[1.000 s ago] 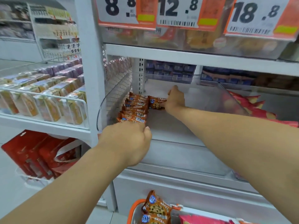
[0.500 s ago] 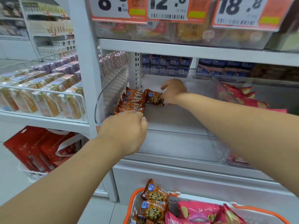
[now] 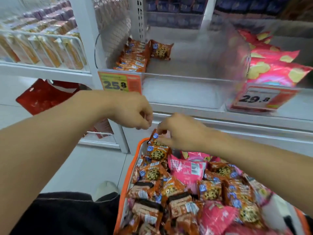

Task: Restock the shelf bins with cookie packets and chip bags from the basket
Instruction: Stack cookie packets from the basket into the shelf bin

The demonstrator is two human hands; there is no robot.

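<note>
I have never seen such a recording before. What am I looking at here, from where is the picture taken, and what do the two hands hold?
There is no machine: a person works with two bare hands, and the single camera sits on the person's head, looking forward and down. So both arms reach into the picture from below.

The right hand pinches the top of a cookie packet at the far end of the orange basket, which is full of orange cookie packets and pink chip bags. The left hand hangs just above with loosely curled fingers; it seems to hold nothing.

Above is the clear shelf bin, with a row of cookie packets at its left side and most of its floor bare. The next bin to the right holds more chip bags.
</note>
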